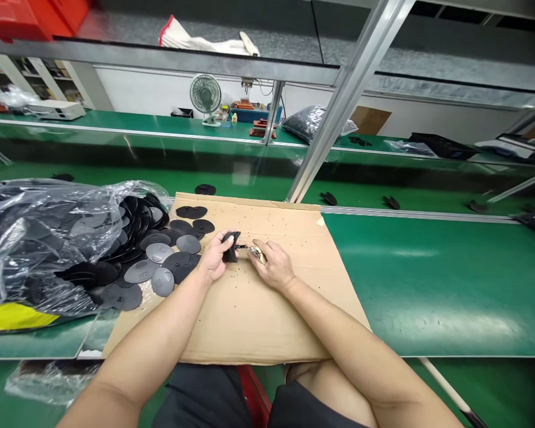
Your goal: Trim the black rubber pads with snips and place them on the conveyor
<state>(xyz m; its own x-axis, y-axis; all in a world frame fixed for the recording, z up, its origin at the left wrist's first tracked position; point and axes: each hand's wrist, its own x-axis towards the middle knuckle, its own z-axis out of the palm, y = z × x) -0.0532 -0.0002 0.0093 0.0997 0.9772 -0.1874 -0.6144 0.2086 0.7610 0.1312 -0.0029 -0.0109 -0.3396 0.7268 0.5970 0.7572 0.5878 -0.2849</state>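
head view shows the left hand (214, 257) clamped on a black plastic disc (230, 246) above the cardboard sheet (258, 309), while the right hand (274, 266) grips a small metal tool (255, 252) touching the disc.

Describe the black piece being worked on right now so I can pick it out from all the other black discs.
Find the brown cardboard sheet on the green bench. Near its middle the two hands meet; the left hand grips a black disc held on edge, and the right hand points a small metal tool at it. Unlike the loose discs lying flat beside the plastic bag, it stands upright in the fingers.
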